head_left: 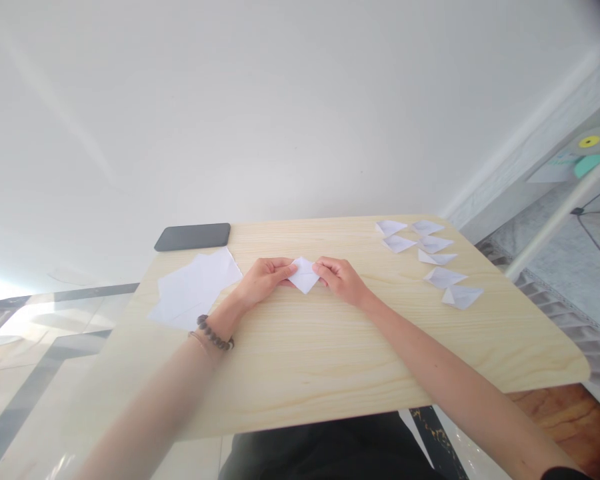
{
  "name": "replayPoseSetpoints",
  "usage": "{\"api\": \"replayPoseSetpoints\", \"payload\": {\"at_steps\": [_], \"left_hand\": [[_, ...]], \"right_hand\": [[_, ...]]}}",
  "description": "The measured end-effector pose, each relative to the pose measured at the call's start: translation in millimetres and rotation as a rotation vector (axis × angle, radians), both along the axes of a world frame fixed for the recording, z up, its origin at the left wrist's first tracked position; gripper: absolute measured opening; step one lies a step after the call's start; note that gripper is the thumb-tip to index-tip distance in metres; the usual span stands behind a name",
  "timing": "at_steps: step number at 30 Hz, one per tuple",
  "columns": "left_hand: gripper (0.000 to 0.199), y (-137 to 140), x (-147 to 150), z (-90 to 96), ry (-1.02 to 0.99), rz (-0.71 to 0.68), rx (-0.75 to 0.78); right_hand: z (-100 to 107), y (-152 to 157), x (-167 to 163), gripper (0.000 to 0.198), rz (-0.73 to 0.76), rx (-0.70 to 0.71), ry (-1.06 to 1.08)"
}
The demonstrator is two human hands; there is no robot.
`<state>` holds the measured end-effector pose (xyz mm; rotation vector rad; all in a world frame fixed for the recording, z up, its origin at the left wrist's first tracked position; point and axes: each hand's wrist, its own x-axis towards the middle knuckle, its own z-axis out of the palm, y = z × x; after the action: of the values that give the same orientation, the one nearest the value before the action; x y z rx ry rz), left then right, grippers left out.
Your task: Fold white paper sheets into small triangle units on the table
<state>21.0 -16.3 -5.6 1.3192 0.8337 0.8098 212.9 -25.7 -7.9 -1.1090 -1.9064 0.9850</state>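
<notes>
A small piece of folded white paper (305, 275), diamond-shaped with a crease across it, is held above the middle of the table. My left hand (266, 279) pinches its left corner between thumb and fingers. At the opposite corner, my right hand (341, 277) grips it the same way. The fingers behind the paper are partly hidden. Left of my hands lie loose white paper sheets (195, 287), overlapping one another. Several folded paper boats (436, 243) sit in a loose group at the table's right side.
A black phone (193, 237) lies at the back left corner of the wooden table (300, 373). Behind the table rises a white wall (290, 120). A pale pole (553, 223) stands beyond the right edge.
</notes>
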Motion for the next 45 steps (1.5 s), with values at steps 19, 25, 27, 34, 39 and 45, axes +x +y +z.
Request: {"api": "replayPoseSetpoints", "payload": {"at_steps": [19,25,27,34,39,45], "left_hand": [[0.034,-3.2,5.8,2.5,0.052,0.197,0.073],[0.037,-8.0,7.3,6.7,0.173,0.126,0.167],[0.040,-7.7,6.2,6.0,0.217,0.112,0.161],[0.038,-3.1,0.2,-1.2,0.284,0.064,0.144],[0.037,-3.8,3.2,0.7,0.219,0.080,0.123],[0.031,-6.7,7.6,2.9,0.070,0.056,0.113]], "right_hand": [[8.0,-5.7,-4.3,0.028,0.086,-0.097,-0.054],[1.3,-1.3,-2.3,0.027,0.050,-0.073,-0.014],[-0.6,-0.6,-1.8,0.028,0.034,-0.070,-0.007],[1.2,-3.1,-3.0,0.030,0.040,-0.045,-0.024],[-0.5,-1.5,-2.2,0.030,0.032,-0.102,0.051],[-1.3,0.1,-2.4,0.026,-0.018,-0.135,0.134]]}}
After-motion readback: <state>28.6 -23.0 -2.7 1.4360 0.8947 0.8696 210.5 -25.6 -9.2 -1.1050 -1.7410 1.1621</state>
